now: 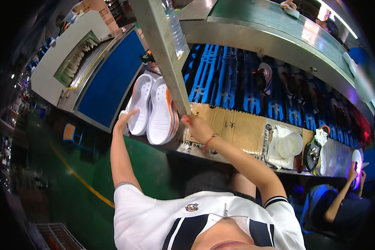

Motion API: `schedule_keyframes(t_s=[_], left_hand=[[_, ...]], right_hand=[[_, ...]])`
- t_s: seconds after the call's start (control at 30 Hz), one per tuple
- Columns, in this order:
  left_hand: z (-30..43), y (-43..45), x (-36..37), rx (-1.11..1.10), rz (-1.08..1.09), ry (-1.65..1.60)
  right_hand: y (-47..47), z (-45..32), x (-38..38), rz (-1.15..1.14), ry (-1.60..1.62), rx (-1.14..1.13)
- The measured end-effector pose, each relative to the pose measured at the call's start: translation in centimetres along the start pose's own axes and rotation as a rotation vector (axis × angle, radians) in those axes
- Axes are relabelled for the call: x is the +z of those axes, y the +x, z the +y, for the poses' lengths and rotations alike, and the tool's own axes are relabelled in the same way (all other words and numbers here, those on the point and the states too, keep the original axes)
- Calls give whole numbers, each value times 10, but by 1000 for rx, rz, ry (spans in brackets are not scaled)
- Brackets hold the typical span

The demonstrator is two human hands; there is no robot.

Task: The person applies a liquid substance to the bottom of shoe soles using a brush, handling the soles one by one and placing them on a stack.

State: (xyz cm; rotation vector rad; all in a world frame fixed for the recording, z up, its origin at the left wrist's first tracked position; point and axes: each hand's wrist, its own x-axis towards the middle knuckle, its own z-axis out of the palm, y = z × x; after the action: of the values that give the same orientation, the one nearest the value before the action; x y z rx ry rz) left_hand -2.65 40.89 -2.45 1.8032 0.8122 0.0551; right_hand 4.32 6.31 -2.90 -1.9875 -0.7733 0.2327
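Note:
Two stacks of white shoe soles stand side by side at the bench's left end, the left stack [140, 104] and the right stack [161, 115], which shows orange edges. My left hand [127, 118] touches the outer side of the left stack, its thumb over the rim; a bit of white material shows beside it. My right hand [195, 126] is beside the lower end of a metal post [164, 53], fingers curled, above taped cardboard [231, 128] on the bench. Whether it holds something small cannot be told.
Behind the bench, shoe parts [265, 78] lie on a blue-black rack [228, 75] below a green conveyor belt [265, 18]. To the right are a translucent plastic bowl [289, 144] and more shoe parts. A co-worker's hands hold a sole [357, 168] at far right. A machine [81, 65] stands left.

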Motion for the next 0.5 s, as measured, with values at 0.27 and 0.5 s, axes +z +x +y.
schedule_keyframes(t_s=[0.27,0.5], left_hand=[[-40,-62,11,113,-98,-291],[-97,-173,69,31,4,-645]], right_hand=[[18,-4,42,-189,92,175],[-28,16,5,-446,6,5]])
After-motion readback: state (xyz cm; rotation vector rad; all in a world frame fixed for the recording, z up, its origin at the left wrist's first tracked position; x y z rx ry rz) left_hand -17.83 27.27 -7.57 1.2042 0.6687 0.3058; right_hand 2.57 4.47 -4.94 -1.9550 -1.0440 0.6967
